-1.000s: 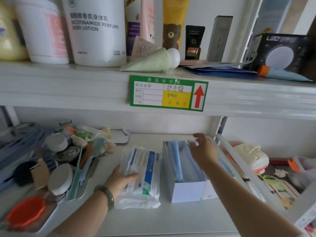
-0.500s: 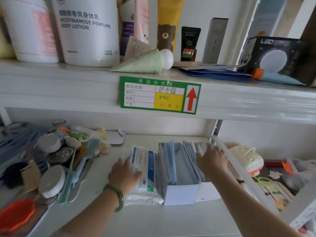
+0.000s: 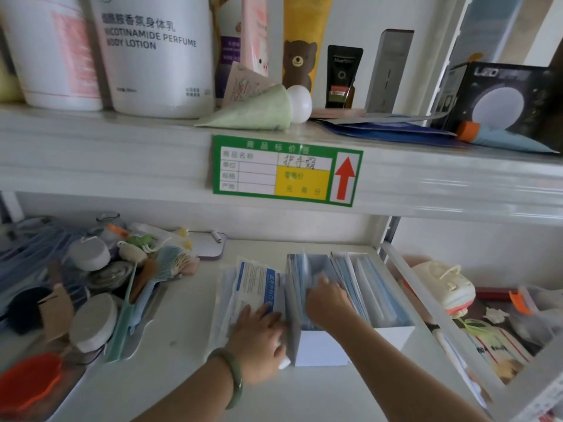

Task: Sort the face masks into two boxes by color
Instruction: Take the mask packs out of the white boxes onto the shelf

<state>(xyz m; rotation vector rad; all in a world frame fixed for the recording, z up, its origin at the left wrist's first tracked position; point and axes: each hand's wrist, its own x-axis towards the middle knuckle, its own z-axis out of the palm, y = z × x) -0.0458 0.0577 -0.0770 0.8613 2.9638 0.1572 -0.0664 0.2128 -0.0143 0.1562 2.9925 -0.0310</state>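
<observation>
Nearest the camera, a bare strip of the white shelf [image 3: 170, 360] ran along the front edge — open room between the forearms and to the left hand's side. The left hand [image 3: 259, 339], green bangle [image 3: 234, 376] on the wrist, lay palm-down w/ fingers spread over the near end of a flat stack of packaged masks [image 3: 253, 287], pressing on it rather than gripping. Its knuckles were right up against the left wall of the left box [image 3: 320, 348]. The right hand [image 3: 327, 300] reached down into that box, fingers curled among upright blue masks [image 3: 300, 278]; blur there, so it probably pinched one, but I couldn't tell for sure. Touching on the right stood the right box [image 3: 396, 332], packed w/ pale blue and white masks set on edge. Just beyond it a slanted white rail [image 3: 426, 300] closed off that side — little clearance. To the left, well apart, a tray [image 3: 143, 339] of combs and jars crowded the shelf. Farther back, the rear wall; above, the upper shelf's edge carried a green price label [image 3: 288, 170], and a lotion tub [image 3: 158, 56] stood over it.
</observation>
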